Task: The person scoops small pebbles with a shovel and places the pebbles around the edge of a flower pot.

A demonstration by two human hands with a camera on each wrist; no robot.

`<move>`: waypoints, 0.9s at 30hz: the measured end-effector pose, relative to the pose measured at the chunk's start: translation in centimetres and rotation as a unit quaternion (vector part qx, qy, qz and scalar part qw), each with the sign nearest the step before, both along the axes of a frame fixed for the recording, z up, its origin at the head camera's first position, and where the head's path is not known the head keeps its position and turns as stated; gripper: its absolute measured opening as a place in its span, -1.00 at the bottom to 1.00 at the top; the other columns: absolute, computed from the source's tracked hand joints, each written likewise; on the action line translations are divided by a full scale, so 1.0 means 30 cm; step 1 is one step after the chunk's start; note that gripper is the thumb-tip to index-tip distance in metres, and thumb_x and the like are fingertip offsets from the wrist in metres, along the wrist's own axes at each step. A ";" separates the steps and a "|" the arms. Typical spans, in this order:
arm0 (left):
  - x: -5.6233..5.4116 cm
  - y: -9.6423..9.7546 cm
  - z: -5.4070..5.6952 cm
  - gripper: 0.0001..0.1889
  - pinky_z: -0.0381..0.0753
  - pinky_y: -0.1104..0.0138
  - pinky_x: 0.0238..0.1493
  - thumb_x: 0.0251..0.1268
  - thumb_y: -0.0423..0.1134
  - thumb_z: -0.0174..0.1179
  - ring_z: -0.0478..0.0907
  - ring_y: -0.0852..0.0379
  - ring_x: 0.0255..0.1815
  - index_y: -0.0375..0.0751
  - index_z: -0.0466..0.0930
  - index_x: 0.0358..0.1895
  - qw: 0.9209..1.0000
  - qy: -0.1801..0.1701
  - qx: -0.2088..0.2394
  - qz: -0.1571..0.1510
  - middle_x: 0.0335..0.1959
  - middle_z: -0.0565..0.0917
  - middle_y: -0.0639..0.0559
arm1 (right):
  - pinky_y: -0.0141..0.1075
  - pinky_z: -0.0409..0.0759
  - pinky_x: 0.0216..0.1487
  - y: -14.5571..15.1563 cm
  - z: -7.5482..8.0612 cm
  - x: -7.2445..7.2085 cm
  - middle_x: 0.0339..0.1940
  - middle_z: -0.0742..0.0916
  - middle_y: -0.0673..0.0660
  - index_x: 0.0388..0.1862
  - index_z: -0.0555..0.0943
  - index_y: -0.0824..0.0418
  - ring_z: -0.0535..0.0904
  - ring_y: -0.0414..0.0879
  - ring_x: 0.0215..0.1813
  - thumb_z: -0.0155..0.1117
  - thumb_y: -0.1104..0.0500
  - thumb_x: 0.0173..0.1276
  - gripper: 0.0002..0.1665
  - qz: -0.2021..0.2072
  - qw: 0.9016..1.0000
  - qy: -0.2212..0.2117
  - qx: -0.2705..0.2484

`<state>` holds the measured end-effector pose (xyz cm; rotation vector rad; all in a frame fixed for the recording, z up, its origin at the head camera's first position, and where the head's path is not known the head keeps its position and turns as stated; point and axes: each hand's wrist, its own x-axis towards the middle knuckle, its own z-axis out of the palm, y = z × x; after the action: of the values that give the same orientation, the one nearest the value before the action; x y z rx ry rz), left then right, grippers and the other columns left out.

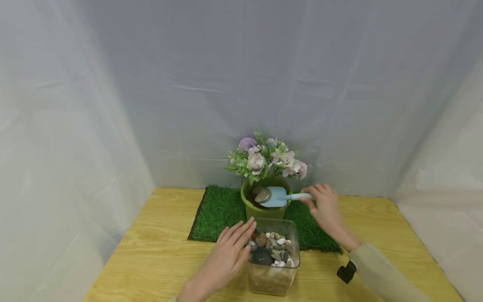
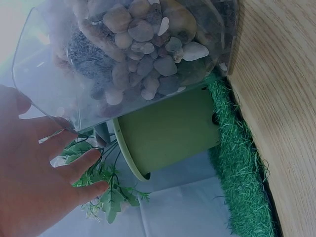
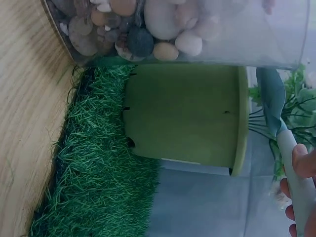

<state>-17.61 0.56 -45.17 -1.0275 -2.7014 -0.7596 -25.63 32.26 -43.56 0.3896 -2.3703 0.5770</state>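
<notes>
In the head view my right hand (image 1: pixel 325 207) grips the pale handle of a light blue trowel (image 1: pixel 276 197). Its blade lies over the mouth of a green flowerpot (image 1: pixel 266 213), with a smooth brown stone (image 1: pixel 263 195) at its tip. Pink, white and purple flowers (image 1: pixel 260 161) stand in the pot. My left hand (image 1: pixel 228 253), fingers straight, touches the left rim of a clear plastic container (image 1: pixel 273 285). Inside are many pebbles (image 1: pixel 277 251) and a large black stone. From the right wrist, the trowel (image 3: pixel 270 98) shows beside the pot's rim (image 3: pixel 241 123).
A mat of artificial grass (image 1: pixel 219 214) lies under the pot on the wooden table (image 1: pixel 151 247). Behind and at both sides hang pale curtains (image 1: pixel 226 84). A black wrist device (image 1: pixel 346 272) is at the right sleeve (image 1: pixel 385 272).
</notes>
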 end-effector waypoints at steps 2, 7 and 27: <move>0.000 0.002 -0.001 -0.45 0.15 -0.25 0.48 0.68 -0.08 -0.11 0.18 -0.12 0.57 -0.08 0.16 0.61 1.000 0.001 0.000 0.000 0.63 0.17 0.05 | -0.01 0.37 -0.12 -0.006 -0.005 -0.011 -0.27 0.72 0.15 -0.17 0.74 0.26 0.46 0.09 -0.21 0.49 0.17 0.25 -0.77 -0.003 1.000 -0.012 0.000; 0.004 0.004 0.000 -0.45 0.13 -0.23 0.50 0.68 -0.08 -0.11 0.18 -0.12 0.57 -0.08 0.16 0.61 1.000 -0.001 0.005 0.001 0.63 0.16 0.06 | -0.05 0.32 -0.17 -0.023 -0.007 -0.027 -0.28 0.71 0.14 -0.17 0.75 0.23 0.45 0.08 -0.21 0.48 0.15 0.27 -0.79 -0.008 1.000 -0.021 0.017; 0.009 0.006 0.000 -0.46 0.14 -0.21 0.50 0.68 -0.11 -0.12 0.18 -0.11 0.57 -0.11 0.17 0.60 1.000 0.001 0.009 0.002 0.63 0.16 0.06 | -0.06 0.39 -0.18 -0.077 0.010 -0.092 -0.28 0.67 0.12 -0.26 0.69 0.19 0.50 0.09 -0.18 0.50 0.08 0.26 -0.78 0.003 0.981 0.095 0.171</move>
<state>-17.36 0.73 -45.17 -1.0179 -2.6892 -0.7796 -28.38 29.93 -43.26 0.5758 -2.2812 0.1228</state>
